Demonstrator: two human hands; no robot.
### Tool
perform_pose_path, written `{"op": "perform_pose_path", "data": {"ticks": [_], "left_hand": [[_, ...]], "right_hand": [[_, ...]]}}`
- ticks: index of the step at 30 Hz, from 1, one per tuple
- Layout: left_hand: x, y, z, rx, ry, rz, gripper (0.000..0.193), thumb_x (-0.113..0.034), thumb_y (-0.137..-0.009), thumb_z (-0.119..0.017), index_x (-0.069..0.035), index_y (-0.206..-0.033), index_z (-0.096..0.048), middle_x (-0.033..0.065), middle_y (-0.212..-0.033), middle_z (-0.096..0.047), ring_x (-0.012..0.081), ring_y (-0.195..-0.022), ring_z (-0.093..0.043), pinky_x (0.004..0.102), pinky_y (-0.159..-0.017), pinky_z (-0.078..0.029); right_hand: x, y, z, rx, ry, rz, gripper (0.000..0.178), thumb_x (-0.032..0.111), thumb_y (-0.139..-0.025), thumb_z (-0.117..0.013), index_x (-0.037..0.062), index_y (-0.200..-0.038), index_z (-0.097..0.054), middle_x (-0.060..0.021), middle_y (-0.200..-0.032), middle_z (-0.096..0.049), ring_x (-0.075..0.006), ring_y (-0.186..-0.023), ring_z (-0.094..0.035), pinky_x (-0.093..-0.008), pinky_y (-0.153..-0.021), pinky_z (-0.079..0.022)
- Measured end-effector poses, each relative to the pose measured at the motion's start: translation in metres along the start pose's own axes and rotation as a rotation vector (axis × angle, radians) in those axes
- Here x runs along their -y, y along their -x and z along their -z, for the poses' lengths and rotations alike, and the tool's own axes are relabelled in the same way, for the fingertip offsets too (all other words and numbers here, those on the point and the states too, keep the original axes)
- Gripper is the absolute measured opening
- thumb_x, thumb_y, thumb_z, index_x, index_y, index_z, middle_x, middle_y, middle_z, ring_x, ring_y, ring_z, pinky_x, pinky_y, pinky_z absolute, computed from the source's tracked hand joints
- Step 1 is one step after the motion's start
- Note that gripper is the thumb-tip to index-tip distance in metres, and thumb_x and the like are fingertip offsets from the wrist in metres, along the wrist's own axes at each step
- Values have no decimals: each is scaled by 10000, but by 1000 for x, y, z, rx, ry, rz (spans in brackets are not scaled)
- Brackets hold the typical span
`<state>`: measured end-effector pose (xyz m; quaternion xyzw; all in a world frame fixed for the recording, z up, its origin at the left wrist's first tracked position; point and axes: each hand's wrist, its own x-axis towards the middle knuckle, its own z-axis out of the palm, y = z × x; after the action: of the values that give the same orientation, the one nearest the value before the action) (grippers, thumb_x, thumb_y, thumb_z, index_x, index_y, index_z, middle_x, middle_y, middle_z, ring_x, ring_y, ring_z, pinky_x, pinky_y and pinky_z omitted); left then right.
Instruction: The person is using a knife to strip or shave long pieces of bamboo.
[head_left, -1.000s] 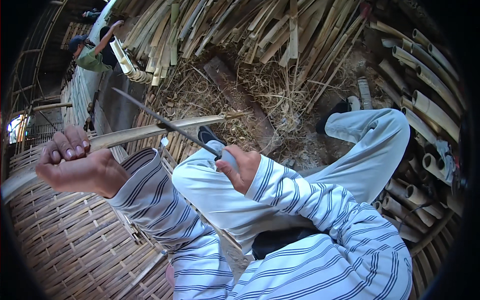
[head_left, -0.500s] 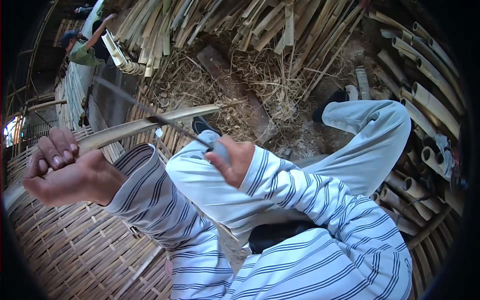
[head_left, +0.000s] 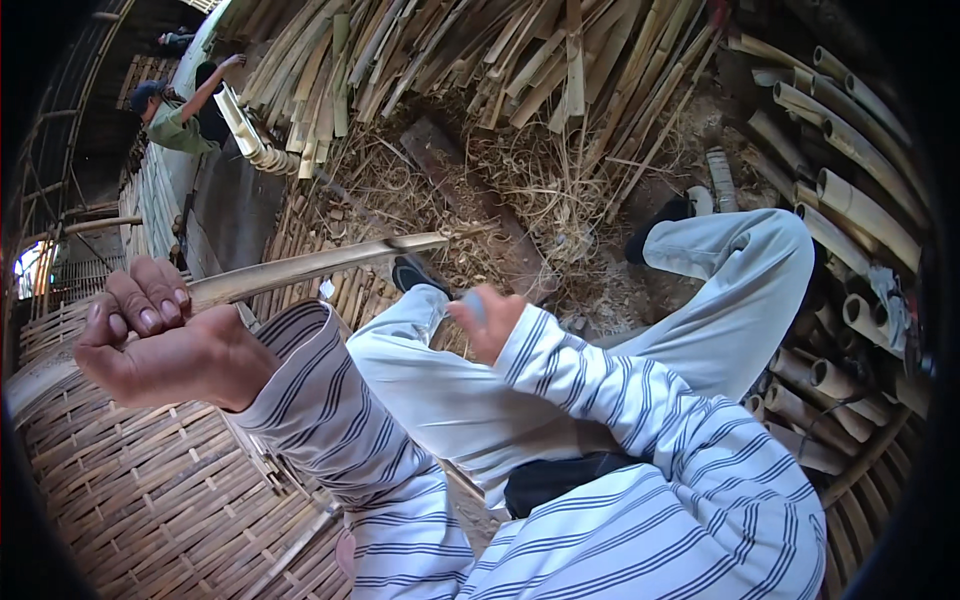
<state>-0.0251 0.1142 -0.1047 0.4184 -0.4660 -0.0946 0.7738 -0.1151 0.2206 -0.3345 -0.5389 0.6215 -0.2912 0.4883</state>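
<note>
On the left, my left hand (head_left: 170, 335) is curled closed around the near end of a long, pale bamboo strip (head_left: 310, 266). The strip slants away to the right, its thin far end over the shavings. My right hand (head_left: 492, 325) grips the grey handle of a knife (head_left: 474, 306) above my knee. The knife's long blade is smeared by motion; a dark part of it crosses the strip close to its far end. Whether it is cutting into the strip I cannot tell.
Curly bamboo shavings (head_left: 570, 190) cover the ground around a dark plank (head_left: 440, 150). Split bamboo strips (head_left: 480, 60) are heaped beyond. Bamboo tubes (head_left: 870, 215) lie stacked at right. A woven bamboo surface (head_left: 150, 490) is at lower left. Another person (head_left: 175, 125) works at far left.
My right hand has shifted right and slightly away, carrying the knife blade along the strip toward its far end. My left hand still holds the strip, and the view has shifted slightly.
</note>
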Motion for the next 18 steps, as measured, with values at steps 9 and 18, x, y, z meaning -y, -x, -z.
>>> {"op": "perform_pose_path", "data": {"ticks": [9, 18], "left_hand": [[-3, 0, -7, 85, 32, -38, 248, -139, -673, -364, -177, -527, -167, -14, -473, -191, 99, -403, -160, 253, -401, -173], [-6, 3, 4, 5, 20, -3, 261, -140, -656, -379, -185, -530, -155, -12, -480, -186, 94, -415, -153, 247, -408, -156]], "right_hand": [[11, 5, 3, -165, -221, 406, 363, 390, -862, -533, 45, -970, -500, -175, -529, -552, -345, -484, -594, -406, -417, -464], [-14, 13, 5, 118, 124, -11, 399, 412, -883, -451, 49, -1033, -525, -259, -739, -562, -405, -649, -600, -465, -539, -485]]}}
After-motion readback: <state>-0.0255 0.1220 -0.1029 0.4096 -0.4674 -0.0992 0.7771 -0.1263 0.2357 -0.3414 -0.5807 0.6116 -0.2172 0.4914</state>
